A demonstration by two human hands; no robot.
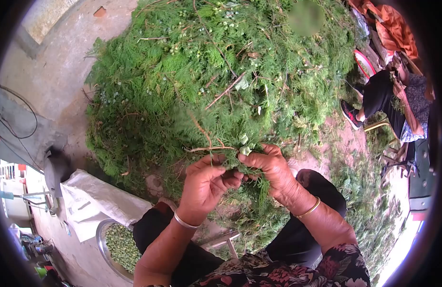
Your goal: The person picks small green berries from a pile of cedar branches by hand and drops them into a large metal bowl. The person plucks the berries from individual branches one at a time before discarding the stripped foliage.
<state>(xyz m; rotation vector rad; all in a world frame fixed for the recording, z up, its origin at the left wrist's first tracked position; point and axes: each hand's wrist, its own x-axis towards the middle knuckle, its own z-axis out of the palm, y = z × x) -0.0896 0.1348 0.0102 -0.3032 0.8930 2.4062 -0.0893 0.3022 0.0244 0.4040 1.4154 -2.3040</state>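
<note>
Concrete floor (63,81) bearing big evergreen heap (149,91), unpicked cones (174,49) dotting it; basin (100,238), near left, holding apparently picked cones (120,246); left hand (201,185), right hand (276,173) pinching sprig (262,187), thumbs against forefingers.

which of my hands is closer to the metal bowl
Your left hand, ahead and to the right of the metal bowl; your right hand is farther to the right.

No readable text or labels (none anywhere).
</note>
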